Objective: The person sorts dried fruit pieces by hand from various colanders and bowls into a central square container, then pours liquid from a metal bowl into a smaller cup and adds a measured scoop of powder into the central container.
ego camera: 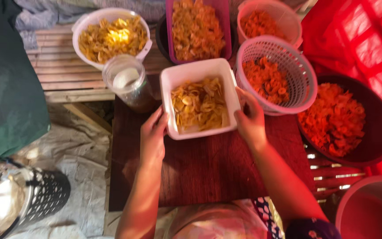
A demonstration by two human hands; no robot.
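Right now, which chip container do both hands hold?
The white square tub of yellow chips on the dark board: left hand and right hand grip its sides. The other containers go untouched.

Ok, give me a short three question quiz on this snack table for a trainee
1. True or false: both hands grip the white square tub of yellow chips.
2. Which container stands right beside the right hand? A: the white mesh basket of orange chips. B: the purple tray. C: the dark bowl.
3. What stands just behind the left hand, left of the tub?

Key
1. True: one hand on each side of the tub.
2. A.
3. A clear jar with something white inside.
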